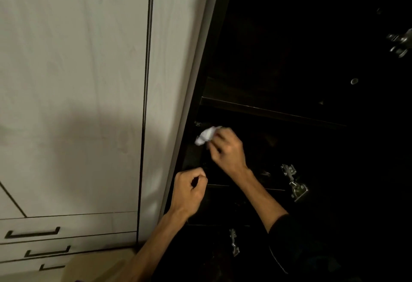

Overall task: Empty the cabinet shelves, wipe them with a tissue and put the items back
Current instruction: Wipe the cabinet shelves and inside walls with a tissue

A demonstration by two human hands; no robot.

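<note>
Right hand [226, 148] pinches a crumpled tissue [206, 135] inside the dark cabinet, just below a shelf [267, 110] edge and close to the left wall — little room there. Left hand [189, 192] loosely curled, holding nothing visible, beside the pale door [174, 81] edge.
</note>
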